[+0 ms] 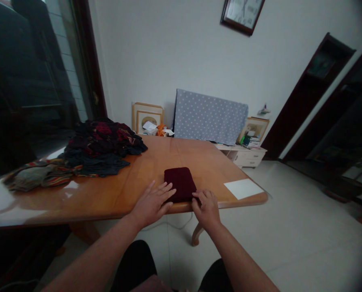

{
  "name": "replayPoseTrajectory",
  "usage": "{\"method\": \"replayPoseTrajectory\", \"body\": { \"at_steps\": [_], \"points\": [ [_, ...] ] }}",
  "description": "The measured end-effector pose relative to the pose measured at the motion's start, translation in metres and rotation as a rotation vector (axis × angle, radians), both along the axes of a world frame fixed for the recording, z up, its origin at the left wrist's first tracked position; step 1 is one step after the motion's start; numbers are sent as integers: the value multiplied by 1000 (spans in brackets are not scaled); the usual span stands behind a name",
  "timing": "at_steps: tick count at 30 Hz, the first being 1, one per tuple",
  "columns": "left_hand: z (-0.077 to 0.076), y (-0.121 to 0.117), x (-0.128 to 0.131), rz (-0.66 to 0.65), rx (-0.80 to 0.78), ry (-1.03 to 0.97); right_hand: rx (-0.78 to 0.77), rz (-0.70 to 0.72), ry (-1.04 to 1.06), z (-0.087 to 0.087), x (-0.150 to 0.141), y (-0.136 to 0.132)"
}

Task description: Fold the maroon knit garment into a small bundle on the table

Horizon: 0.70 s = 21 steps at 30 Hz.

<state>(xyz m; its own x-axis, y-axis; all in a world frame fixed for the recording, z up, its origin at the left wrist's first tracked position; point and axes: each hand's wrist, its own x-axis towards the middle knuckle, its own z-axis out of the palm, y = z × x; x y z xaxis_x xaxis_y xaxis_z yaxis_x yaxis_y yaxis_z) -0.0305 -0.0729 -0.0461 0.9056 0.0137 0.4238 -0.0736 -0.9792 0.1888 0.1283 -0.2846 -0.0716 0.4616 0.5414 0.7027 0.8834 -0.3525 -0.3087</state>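
A folded dark red cloth (180, 181) lies near the front edge of the wooden table (156, 162). My left hand (152, 201) rests flat on the table with fingers spread, its fingertips touching the cloth's near left edge. My right hand (205, 206) sits at the cloth's near right corner with its fingers curled, pinching that corner.
A heap of dark and patterned clothes (98, 146) covers the table's left side, with a striped piece (37, 172) beside it. A white sheet (243, 188) lies at the right end. Behind stand a dotted covered object (210, 117), picture frames and a low drawer unit (249, 156).
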Motion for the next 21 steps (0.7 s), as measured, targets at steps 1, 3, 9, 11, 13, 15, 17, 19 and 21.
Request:
{"method": "replayPoseTrajectory", "body": {
  "at_steps": [1, 3, 9, 11, 13, 15, 17, 19, 21],
  "points": [
    [1, -1, -1, 0, -8, 5, 11, 5, 12, 4, -1, 2],
    [2, -3, -2, 2, -29, 16, 38, 31, 24, 14, -4, 8],
    [2, -5, -5, 12, -178, -10, 72, 206, 57, 24, -9, 50],
    [1, 0, -6, 37, -306, -50, 47, 245, 106, 17, -6, 60],
    [2, 9, -3, 92, -456, -108, 32, 255, 137, 11, -1, 65],
    [5, 20, 3, 162, -592, -160, 30, 257, 139, 7, 2, 66],
    [10, 32, 15, 248, -717, -178, 31, 260, 125, 6, 4, 65],
    [16, 43, 32, 338, -824, -158, 27, 258, 112, 6, 3, 63],
    [21, 51, 51, 391, -890, -110, 21, 253, 103, 5, 1, 62]
  ]
}}
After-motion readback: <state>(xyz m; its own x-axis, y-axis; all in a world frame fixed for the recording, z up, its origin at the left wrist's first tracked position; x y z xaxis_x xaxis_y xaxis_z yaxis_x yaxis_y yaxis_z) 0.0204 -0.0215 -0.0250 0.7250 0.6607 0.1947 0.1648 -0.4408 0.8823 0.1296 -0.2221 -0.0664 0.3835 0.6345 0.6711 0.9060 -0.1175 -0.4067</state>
